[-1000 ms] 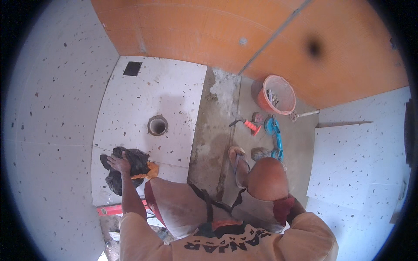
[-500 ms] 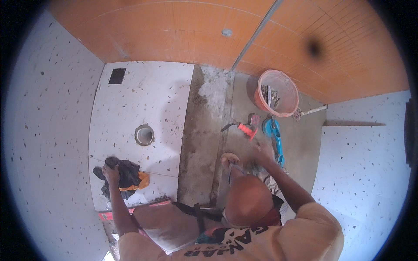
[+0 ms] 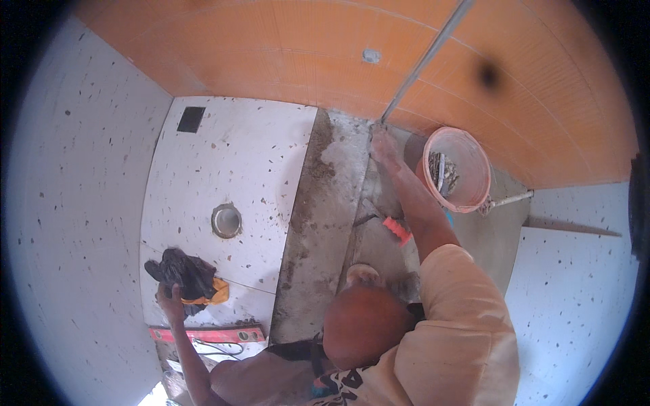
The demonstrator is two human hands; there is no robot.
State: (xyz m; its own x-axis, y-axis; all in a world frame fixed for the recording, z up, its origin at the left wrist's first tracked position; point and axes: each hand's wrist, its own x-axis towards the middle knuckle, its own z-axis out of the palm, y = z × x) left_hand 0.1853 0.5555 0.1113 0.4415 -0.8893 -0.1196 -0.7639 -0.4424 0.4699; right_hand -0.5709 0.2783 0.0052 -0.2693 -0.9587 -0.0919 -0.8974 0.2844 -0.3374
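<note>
My left hand (image 3: 170,302) is by the near edge of a crumpled black and yellow bundle (image 3: 184,274) on the speckled white floor tile, its thumb and fingers apart. Whether it still touches the bundle is hard to tell. My right arm stretches forward, and my right hand (image 3: 384,145) is low at the foot of the orange wall, beside the lower end of a grey strip (image 3: 423,57). Its fingertips are too small and partly hidden to read. Under that forearm lies a tool with a red-orange handle (image 3: 397,231) on the grey floor.
A pinkish bucket (image 3: 485,166) holding tools stands right of my right forearm. A round drain pipe (image 3: 227,221) opens through the tile, with a dark square (image 3: 191,119) beyond. A red spirit level (image 3: 223,335) lies near my left forearm. My bent knee (image 3: 369,321) is in front.
My right hand has reached forward from beside the blue suction lifter to the wall's foot. My left hand has drawn back slightly from the bundle's top. The forearm now hides most of the lifter.
</note>
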